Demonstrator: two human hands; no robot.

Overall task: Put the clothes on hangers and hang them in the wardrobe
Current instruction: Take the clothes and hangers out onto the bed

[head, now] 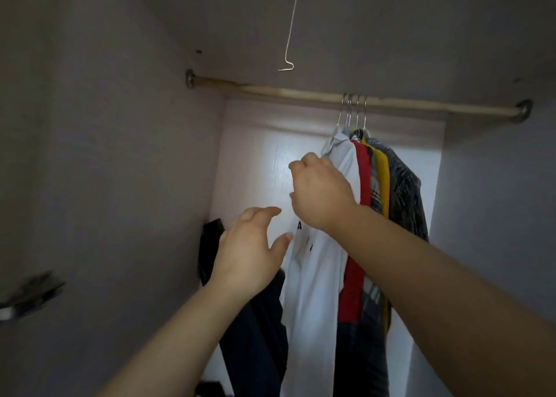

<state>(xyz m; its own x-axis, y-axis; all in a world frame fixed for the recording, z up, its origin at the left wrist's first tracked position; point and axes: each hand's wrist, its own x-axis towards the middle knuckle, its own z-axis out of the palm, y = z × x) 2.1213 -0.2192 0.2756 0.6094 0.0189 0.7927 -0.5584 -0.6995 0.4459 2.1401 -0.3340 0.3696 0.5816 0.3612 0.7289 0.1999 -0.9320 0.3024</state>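
Hanging: white shirt with black lettering (319, 276) on the wooden wardrobe rail (301, 94), right of its middle, leftmost of the bunch.
Right hand (322, 192): curled at its shoulder, probably to square it; grip hidden, can't tell.
Left hand (249, 255): spread, empty, beside the shirt front.
Count: four metal hanger hooks (357, 112), one rail.

hangers (352, 110) sit on the rod (285, 93), right of its middle, bearing clothes (319, 276). a hook (290, 29) hangs from the ceiling (406, 20), before the rod. right hand (322, 189) before the clothes, left hand (249, 252) lower-left.
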